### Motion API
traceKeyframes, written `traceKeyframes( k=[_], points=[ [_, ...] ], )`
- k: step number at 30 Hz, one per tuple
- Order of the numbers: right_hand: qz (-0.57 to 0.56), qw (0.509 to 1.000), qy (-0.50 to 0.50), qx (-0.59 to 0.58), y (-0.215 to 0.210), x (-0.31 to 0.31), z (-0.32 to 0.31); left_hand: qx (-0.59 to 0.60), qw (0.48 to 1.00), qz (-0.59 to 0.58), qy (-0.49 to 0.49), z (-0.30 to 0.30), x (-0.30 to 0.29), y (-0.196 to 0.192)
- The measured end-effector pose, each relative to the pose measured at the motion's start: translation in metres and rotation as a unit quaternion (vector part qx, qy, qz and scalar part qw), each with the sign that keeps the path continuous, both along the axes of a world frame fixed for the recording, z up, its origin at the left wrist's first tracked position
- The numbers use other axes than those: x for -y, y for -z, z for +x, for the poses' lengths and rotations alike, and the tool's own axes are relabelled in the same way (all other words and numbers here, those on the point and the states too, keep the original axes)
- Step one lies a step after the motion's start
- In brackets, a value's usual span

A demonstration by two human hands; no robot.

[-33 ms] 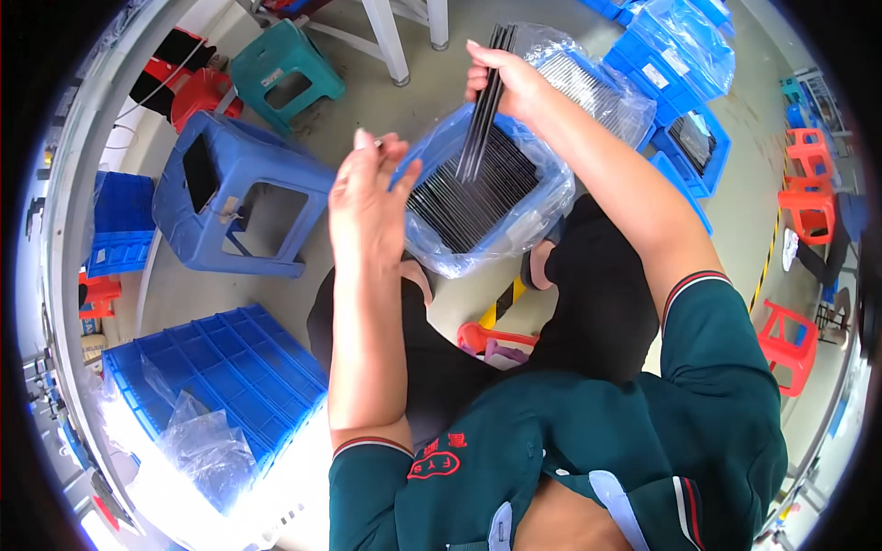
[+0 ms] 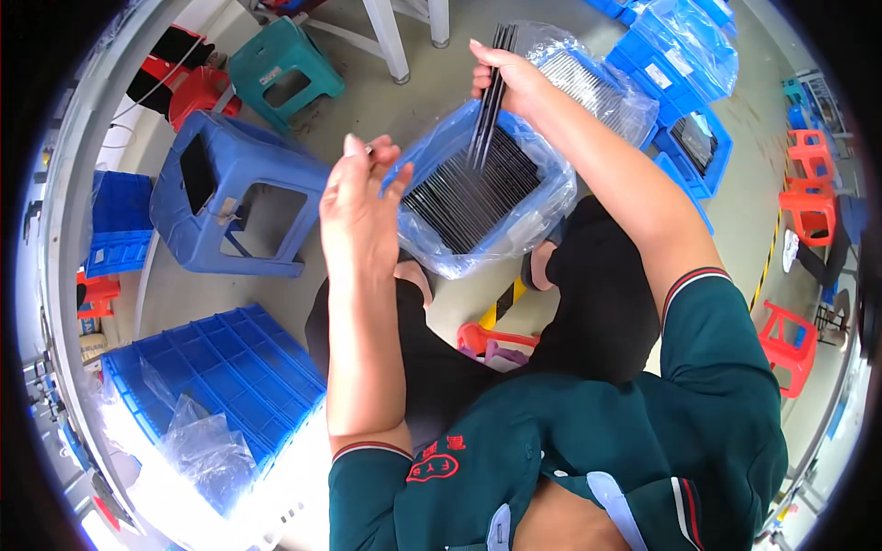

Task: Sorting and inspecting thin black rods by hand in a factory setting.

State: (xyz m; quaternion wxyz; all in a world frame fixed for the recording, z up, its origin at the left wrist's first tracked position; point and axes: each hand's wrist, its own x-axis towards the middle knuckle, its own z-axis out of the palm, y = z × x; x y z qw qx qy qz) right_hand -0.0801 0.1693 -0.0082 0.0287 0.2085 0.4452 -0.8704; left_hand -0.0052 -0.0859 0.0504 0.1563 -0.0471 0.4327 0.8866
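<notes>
While right hand (image 2: 511, 81) pinched bundle of black strips (image 2: 490, 96) above bag-lined tray (image 2: 478, 197), left hand (image 2: 360, 197) hovered open; loose pinch risked strips slipping, scattering.

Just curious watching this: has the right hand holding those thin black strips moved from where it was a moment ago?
No. The right hand with the black strips sits at the same spot above the blue tray, as before.
</notes>
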Motion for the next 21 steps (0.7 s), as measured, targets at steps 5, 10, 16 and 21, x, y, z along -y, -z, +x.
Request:
traceKeyframes(
  k=[5,10,16,21],
  points=[
    [0.243,0.969,0.035,0.032,0.127,-0.023,-0.026,0.007,0.999,-0.012,0.052,0.008,0.018,-0.007],
    [0.54,0.832,-0.021,0.125,0.244,-0.03,-0.026,0.001,0.999,0.004,0.045,0.011,0.029,-0.014],
    [0.614,0.761,-0.068,0.199,0.305,-0.007,0.01,0.007,0.993,-0.055,0.105,0.0,0.026,-0.017],
    [0.663,0.682,-0.143,0.274,0.335,0.005,0.025,0.022,0.992,-0.055,0.114,-0.005,0.023,-0.017]
  ],
)
